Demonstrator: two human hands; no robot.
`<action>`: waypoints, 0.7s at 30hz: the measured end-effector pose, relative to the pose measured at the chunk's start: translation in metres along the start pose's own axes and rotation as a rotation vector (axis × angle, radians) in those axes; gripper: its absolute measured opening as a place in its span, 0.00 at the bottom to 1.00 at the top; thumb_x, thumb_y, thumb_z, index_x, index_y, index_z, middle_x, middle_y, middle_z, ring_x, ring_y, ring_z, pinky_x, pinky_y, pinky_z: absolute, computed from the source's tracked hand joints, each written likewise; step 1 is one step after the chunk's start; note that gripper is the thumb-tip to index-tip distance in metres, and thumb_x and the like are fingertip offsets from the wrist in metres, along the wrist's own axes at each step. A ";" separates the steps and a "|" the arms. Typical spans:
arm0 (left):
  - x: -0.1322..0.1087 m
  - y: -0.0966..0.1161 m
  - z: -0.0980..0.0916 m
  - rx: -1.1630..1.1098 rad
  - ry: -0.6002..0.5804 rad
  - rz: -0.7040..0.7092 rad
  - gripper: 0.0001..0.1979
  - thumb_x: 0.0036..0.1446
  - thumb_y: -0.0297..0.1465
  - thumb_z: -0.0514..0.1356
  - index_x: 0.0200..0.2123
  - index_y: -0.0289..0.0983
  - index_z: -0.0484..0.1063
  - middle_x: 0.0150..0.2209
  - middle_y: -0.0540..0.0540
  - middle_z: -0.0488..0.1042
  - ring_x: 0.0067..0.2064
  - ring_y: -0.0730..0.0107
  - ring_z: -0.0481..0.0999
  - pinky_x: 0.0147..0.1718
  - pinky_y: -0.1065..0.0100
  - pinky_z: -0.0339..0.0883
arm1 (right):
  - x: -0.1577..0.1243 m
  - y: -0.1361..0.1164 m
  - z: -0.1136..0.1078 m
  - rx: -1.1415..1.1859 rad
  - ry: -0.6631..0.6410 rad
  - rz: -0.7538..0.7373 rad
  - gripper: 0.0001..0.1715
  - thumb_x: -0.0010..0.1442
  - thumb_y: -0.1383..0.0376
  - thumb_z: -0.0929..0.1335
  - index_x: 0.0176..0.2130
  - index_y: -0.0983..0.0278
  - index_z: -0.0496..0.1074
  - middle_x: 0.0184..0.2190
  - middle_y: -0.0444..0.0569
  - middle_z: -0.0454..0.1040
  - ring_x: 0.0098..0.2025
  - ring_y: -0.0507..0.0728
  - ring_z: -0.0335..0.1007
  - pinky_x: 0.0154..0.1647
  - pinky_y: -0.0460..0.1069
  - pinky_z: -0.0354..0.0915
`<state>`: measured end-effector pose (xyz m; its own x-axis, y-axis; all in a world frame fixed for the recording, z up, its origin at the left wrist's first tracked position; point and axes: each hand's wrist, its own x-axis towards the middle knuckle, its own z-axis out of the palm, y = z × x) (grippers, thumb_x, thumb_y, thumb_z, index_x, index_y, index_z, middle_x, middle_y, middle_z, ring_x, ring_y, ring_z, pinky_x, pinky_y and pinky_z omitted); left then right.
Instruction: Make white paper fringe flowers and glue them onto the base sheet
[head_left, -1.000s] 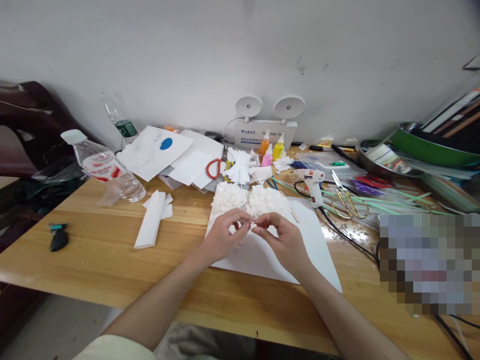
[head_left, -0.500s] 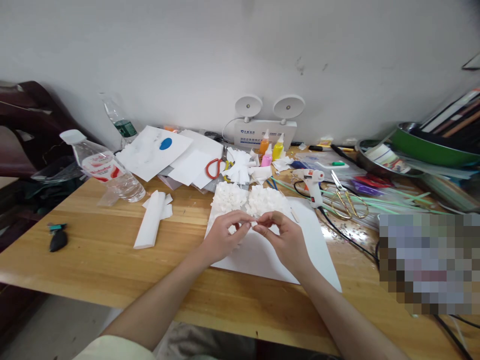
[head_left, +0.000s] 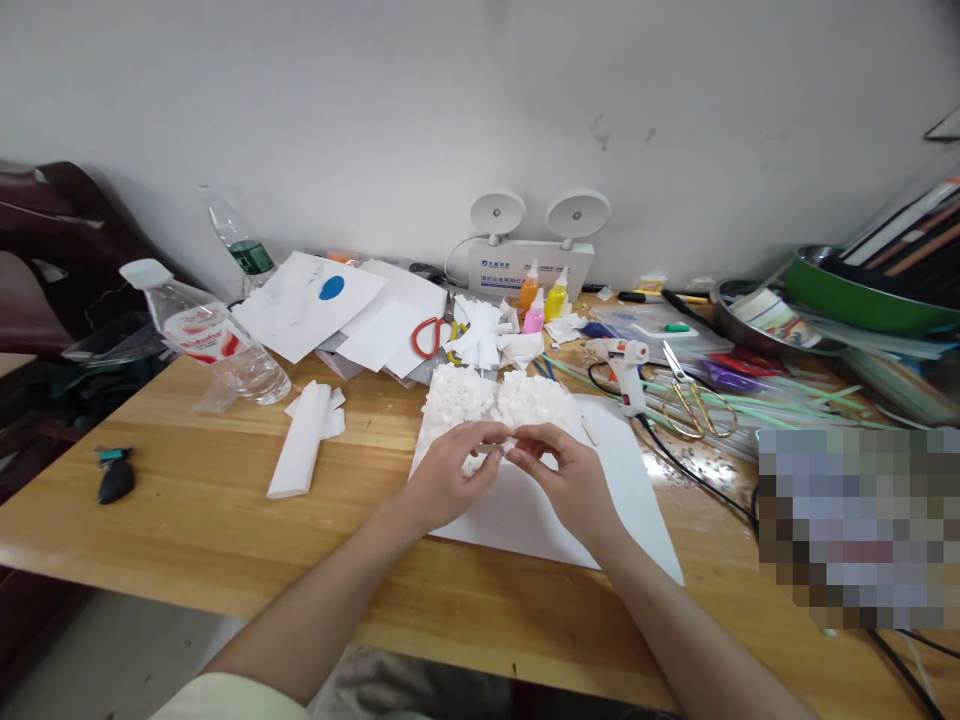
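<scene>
Between the fingertips of both hands is a small white piece of paper (head_left: 508, 446). My left hand (head_left: 457, 475) pinches it from the left, and my right hand (head_left: 562, 475) from the right; the tips nearly meet. Under the hands lies a white sheet (head_left: 525, 520). Two piles of crumpled white paper bits (head_left: 534, 397) sit on its far part, just beyond my fingers, partly hidden by them. A short pale strip (head_left: 590, 431) lies right of the piles.
Folded white paper (head_left: 301, 440) and a water bottle (head_left: 217, 335) stand left. Behind are red-handled scissors (head_left: 428, 338) and small paint-like bottles (head_left: 556, 300). A glue gun (head_left: 625, 372), its black cord and gold-handled scissors (head_left: 694, 400) lie right. A blurred-out patch covers the right edge.
Both hands stay in nearly the same place. The fingers have shifted slightly around the small white piece, with the left fingers drawn closer together.
</scene>
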<state>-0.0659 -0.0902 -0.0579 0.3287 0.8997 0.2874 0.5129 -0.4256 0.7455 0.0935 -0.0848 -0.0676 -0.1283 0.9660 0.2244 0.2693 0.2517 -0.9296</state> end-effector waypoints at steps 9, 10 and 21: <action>0.000 0.002 -0.001 0.065 -0.025 0.054 0.13 0.55 0.27 0.50 0.44 0.39 0.63 0.41 0.46 0.72 0.43 0.68 0.69 0.45 0.65 0.62 | -0.002 0.002 0.000 -0.112 0.011 -0.137 0.02 0.53 0.66 0.66 0.31 0.60 0.69 0.29 0.46 0.70 0.33 0.55 0.64 0.34 0.50 0.62; 0.000 0.003 -0.001 0.035 -0.022 0.013 0.13 0.54 0.28 0.51 0.44 0.39 0.63 0.40 0.46 0.72 0.42 0.68 0.70 0.44 0.65 0.62 | -0.002 0.003 0.000 -0.109 -0.005 -0.135 0.01 0.54 0.66 0.66 0.31 0.60 0.68 0.30 0.46 0.70 0.34 0.55 0.64 0.35 0.50 0.62; 0.005 0.008 -0.005 -0.146 -0.048 -0.179 0.08 0.54 0.33 0.52 0.34 0.38 0.69 0.32 0.48 0.71 0.35 0.71 0.69 0.27 0.74 0.63 | -0.002 0.007 0.001 0.015 -0.080 0.015 0.10 0.55 0.63 0.64 0.39 0.62 0.68 0.33 0.49 0.71 0.35 0.55 0.67 0.39 0.51 0.63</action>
<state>-0.0636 -0.0884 -0.0476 0.2820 0.9524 0.1159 0.4472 -0.2374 0.8623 0.0947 -0.0851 -0.0751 -0.2003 0.9617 0.1869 0.2571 0.2357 -0.9372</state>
